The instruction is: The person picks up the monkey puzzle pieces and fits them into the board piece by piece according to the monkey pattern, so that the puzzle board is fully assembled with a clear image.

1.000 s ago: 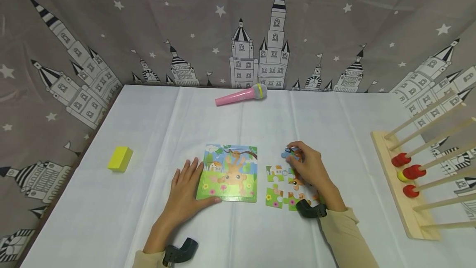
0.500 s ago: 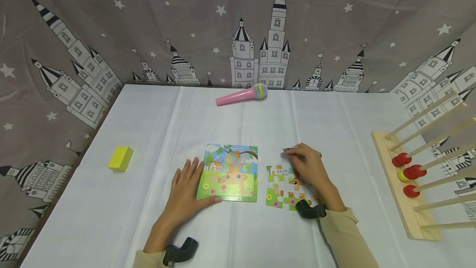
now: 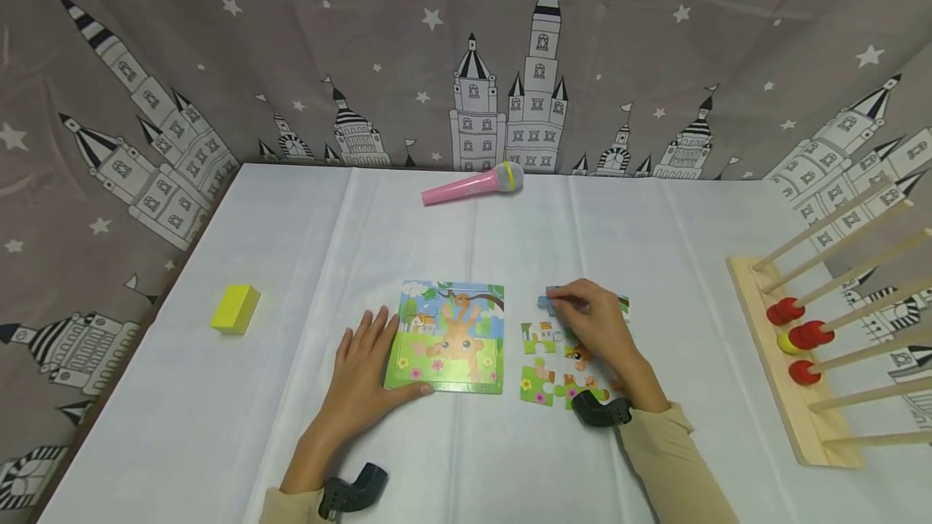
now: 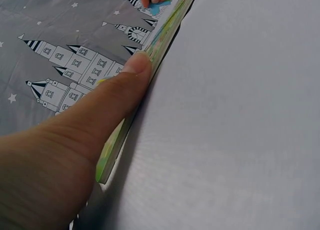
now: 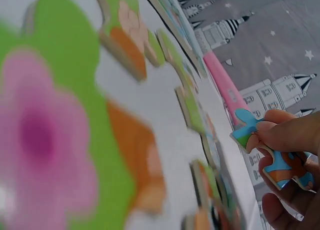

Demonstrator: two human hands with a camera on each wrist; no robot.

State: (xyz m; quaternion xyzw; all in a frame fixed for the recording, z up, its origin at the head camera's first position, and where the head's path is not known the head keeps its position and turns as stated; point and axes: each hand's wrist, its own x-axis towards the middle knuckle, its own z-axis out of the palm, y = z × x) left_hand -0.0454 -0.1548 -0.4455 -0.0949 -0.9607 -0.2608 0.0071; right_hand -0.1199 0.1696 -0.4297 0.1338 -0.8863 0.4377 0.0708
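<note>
A square giraffe picture puzzle board (image 3: 480,362) lies on the white table in the head view. My left hand (image 3: 357,386) rests along its left side, fingers extended, thumb (image 4: 120,92) against the near edge. To the right of the board, my right hand (image 3: 600,326) pinches a blue, green and orange jigsaw piece (image 5: 282,162) between thumb and fingers. Below that hand lie several loose jigsaw pieces (image 3: 537,386), partly hidden by the hand and wrist. Another piece (image 3: 624,307) peeks out right of the knuckles. In the right wrist view, a piece with a pink flower (image 5: 45,130) looms close and blurred.
A pink toy microphone (image 3: 466,187) lies near the table's back edge. On the left sits a yellow block (image 3: 235,310). A wooden peg rack (image 3: 794,370) with several red beads and a yellow one stands at the right.
My right hand has shifted slightly left, and the piece it pinches has turned and moved left. A piece right of the hand has become visible. My left hand stays on the board.
</note>
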